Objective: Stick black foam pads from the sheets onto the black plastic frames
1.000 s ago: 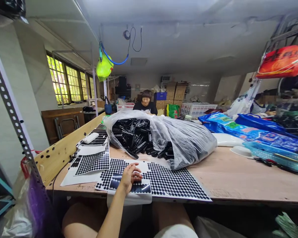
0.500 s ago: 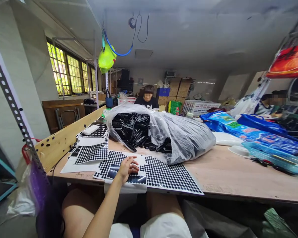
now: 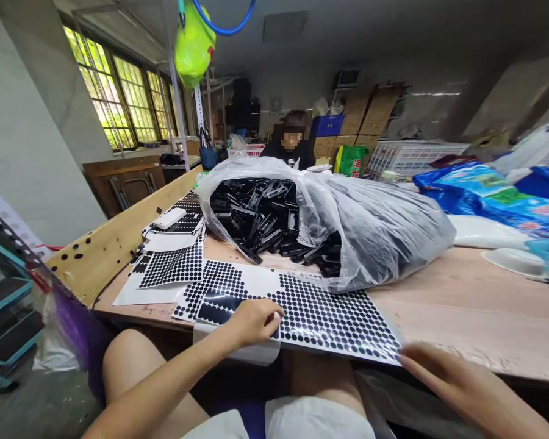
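My left hand (image 3: 258, 320) rests with curled fingers over a smaller strip of black stickers (image 3: 215, 308); whatever its fingers hold is hidden. Beneath the strip lies a wide white sheet of round black stickers (image 3: 333, 314), with a bare white patch near its top. At that sheet's right front corner, the thumb and fingertips of my right hand (image 3: 452, 381) come together on the edge, somewhat blurred. Behind the sheet, black plastic parts (image 3: 256, 213) spill from the mouth of a large clear plastic bag (image 3: 384, 225).
More sticker sheets (image 3: 176, 262) are stacked at the left with a white box-like object (image 3: 170, 218) on top. A wooden board (image 3: 132, 225) borders the table's left side. A white dish (image 3: 515, 261) and blue printed bags (image 3: 476, 189) are at the right. A person (image 3: 290, 146) sits opposite.
My right hand has come into view at the sheet's right corner. My left hand has moved right, and its fingers have curled in. The camera view has tilted down and turned left.
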The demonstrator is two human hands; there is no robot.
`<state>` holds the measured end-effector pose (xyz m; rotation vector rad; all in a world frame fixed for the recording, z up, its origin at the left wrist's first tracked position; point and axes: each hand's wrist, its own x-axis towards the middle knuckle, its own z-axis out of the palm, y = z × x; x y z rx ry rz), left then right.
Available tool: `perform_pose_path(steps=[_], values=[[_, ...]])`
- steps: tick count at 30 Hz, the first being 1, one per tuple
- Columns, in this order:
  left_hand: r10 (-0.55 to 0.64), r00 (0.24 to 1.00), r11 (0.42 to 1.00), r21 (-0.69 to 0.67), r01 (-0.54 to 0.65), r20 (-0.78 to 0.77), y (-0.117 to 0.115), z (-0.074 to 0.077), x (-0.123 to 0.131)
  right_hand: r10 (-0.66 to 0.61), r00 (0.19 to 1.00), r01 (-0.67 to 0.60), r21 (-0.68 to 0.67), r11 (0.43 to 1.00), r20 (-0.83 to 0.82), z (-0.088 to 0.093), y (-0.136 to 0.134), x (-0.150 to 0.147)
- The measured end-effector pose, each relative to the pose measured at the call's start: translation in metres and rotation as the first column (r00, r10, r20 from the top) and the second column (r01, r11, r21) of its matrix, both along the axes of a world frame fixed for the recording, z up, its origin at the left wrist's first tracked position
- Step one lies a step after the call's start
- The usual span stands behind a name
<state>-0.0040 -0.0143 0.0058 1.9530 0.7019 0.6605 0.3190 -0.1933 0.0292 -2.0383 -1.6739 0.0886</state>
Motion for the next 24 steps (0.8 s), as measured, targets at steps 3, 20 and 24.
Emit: perform_pose_path(steps=[3, 20, 24], values=[[-0.099, 0.992, 0.994, 0.032, 0.102, -0.081, 0.002, 0.011, -0.009, 0.360, 0.933, -0.360, 0.010, 0.933, 0.023, 0.016, 0.095, -0.026], [-0.169, 0.944, 0.985, -0.080, 0.153, -0.283, 0.022, 0.028, -0.043, 0.333, 0.922, -0.377, 0.267, 0.887, 0.196, 0.008, 0.343, -0.054], [-0.093, 0.993, 0.903, -0.427, 0.055, -0.070, 0.031, 0.021, -0.040, 0.212, 0.972, -0.233, 0.309, 0.922, 0.102, 0.006, 0.305, -0.042]])
